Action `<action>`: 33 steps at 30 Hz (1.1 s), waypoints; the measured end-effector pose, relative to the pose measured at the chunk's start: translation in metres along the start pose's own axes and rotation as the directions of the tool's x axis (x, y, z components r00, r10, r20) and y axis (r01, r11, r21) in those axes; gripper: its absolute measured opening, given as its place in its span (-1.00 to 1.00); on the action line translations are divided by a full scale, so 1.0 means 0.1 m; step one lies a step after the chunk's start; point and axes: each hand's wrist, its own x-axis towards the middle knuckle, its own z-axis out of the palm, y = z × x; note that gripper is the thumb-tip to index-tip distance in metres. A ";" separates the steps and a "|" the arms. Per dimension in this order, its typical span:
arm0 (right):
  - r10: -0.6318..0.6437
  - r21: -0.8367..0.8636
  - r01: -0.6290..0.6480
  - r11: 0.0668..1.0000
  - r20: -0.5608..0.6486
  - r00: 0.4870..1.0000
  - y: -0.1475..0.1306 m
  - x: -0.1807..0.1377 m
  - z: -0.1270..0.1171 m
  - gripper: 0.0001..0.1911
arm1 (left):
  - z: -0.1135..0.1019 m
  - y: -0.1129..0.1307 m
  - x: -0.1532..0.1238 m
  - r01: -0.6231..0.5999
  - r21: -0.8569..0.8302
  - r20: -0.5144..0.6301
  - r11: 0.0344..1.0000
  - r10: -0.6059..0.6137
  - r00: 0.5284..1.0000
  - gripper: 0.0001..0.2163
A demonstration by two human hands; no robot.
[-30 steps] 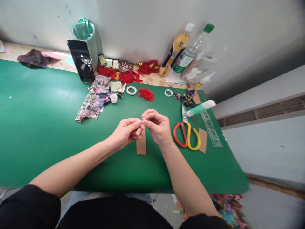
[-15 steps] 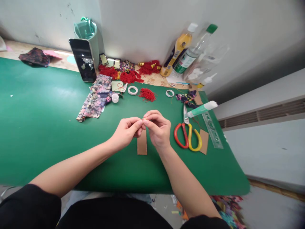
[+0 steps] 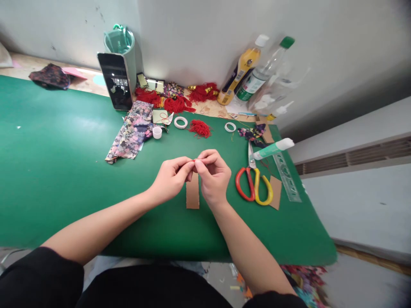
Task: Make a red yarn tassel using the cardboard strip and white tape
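My left hand and my right hand meet fingertip to fingertip above the green table mat. Both are closed in a pinch on a thin bit of red thread, mostly hidden by the fingers. Beneath them a narrow cardboard strip lies flat, its far end covered by my hands. A red tassel bundle rests a little beyond the hands. To the right of my right hand are scissors with one red and one yellow handle, and a glue stick lies across near the blades.
Floral fabric, a white cap and tape rolls lie farther back. A phone leans against a green cup. Bottles stand along the wall. A clear ruler and cardboard piece lie near the right edge.
The whole view has shifted slightly. The fingertips remain pinched together, and a little more red shows between them.
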 end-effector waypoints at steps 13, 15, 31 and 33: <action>0.133 0.159 -0.166 0.973 0.203 0.970 -0.05 0.08 -0.14 -0.85 | 0.00 0.05 0.02 0.250 -0.367 0.192 0.896 -0.190 0.963 -0.58; 0.138 0.188 -0.184 0.965 0.233 0.963 -0.05 0.10 -0.16 -0.87 | -0.01 0.05 0.02 0.270 -0.391 0.225 0.880 -0.194 0.955 -0.58; 0.242 0.310 -0.346 0.885 0.328 0.913 -0.08 0.14 -0.16 -0.87 | 0.00 0.07 0.00 0.330 -0.423 0.247 0.844 -0.243 0.938 -0.57; 0.259 0.324 -0.362 0.874 0.320 0.911 -0.08 0.13 -0.15 -0.87 | 0.01 0.06 -0.01 0.323 -0.413 0.236 0.852 -0.242 0.941 -0.57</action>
